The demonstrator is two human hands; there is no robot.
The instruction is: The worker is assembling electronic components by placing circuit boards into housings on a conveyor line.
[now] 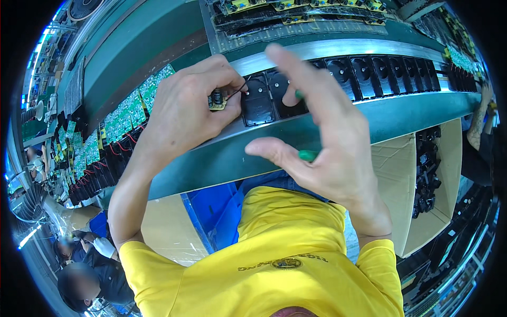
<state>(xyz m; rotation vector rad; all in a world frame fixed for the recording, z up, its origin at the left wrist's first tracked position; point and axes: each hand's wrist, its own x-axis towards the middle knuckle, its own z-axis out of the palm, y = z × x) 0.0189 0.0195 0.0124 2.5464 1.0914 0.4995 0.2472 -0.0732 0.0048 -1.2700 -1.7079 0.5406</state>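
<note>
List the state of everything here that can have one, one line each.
Left grip: closed on the small circuit board
Right grip: blurred, thumb and forefinger apart
Black cases: in a row, open side up
Cardboard box: open, black parts inside
Green circuit boards: lined up
Fan: cannot tell whether spinning

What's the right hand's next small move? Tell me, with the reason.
Probably bring the right hand in to pinch the thin wire: it juts from the left hand, which pinches a small circuit board beside the nearest black casing, while the right thumb and forefinger stand apart, a green object held in that hand.
</note>
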